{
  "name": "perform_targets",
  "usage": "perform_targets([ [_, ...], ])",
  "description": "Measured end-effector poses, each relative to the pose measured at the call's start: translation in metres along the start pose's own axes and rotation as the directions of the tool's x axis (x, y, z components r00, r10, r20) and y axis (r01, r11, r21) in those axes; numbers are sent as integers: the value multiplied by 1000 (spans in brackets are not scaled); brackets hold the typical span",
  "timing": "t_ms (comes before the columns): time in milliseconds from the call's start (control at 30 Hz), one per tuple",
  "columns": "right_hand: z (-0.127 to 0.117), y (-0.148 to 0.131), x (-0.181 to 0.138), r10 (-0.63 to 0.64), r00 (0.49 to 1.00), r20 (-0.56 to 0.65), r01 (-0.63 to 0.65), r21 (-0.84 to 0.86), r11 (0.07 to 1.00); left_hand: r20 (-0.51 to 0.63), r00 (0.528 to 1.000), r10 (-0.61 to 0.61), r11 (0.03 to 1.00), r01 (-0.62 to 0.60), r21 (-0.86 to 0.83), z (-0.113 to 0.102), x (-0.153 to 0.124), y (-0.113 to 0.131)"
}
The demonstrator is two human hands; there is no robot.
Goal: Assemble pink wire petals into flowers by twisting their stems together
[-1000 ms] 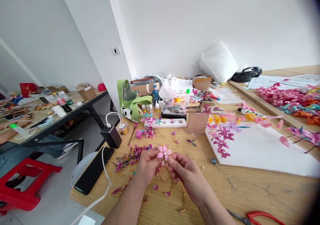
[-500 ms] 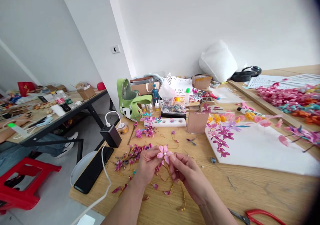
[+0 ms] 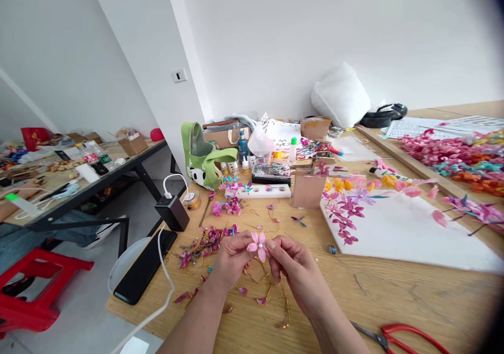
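Observation:
A small pink flower (image 3: 258, 243) with a white bead in its middle is pinched between both my hands above the wooden table (image 3: 394, 301). My left hand (image 3: 230, 262) grips it from the left, fingers closed. Fingers of my right hand (image 3: 297, 272) close on it from the right. Gold wire stems and loose magenta petals (image 3: 205, 243) lie on the table under and to the left of my hands.
Red-handled scissors (image 3: 394, 335) lie at the near right. A white sheet (image 3: 397, 233) with pink flowers spreads right. A black power adapter (image 3: 172, 212), a dark tablet (image 3: 144, 264), a green bag (image 3: 202, 157), glue bottles and a cardboard block (image 3: 306, 190) stand behind. Another cluttered table and a red stool (image 3: 35, 285) are left.
The flower and both hands have stayed almost in place; the fingers shifted slightly on the flower. The view has drifted a little.

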State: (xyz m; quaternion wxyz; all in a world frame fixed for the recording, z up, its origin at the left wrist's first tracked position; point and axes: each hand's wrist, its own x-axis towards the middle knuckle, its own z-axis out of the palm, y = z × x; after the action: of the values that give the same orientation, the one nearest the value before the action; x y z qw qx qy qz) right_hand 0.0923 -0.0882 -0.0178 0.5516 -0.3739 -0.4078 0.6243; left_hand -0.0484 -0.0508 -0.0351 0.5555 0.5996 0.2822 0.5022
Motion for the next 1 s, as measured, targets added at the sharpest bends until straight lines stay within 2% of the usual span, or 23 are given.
perform_targets([
  [200, 1, 0, 1, -9, 1000, -20, 8, -22, 1000, -1, 1000, 24, 999, -24, 26, 0, 0, 0],
  [333, -2, -1, 1, -3, 999, -44, 1, -45, 999, 19, 1000, -21, 999, 21, -32, 0, 0, 4],
  [467, -4, -2, 0, -11, 997, -71, 5, -78, 997, 145, 987, -75, 992, 88, -91, 2, -1, 9],
  [633, -1, -3, -1, -1, 998, 67, 4, -44, 999, 292, 951, -99, 983, 138, -118, 4, -1, 14],
  [1000, -3, 1, -1, -22, 992, 121, 24, -16, 1000, 257, 965, -52, 993, 78, -92, 1, -1, 13],
])
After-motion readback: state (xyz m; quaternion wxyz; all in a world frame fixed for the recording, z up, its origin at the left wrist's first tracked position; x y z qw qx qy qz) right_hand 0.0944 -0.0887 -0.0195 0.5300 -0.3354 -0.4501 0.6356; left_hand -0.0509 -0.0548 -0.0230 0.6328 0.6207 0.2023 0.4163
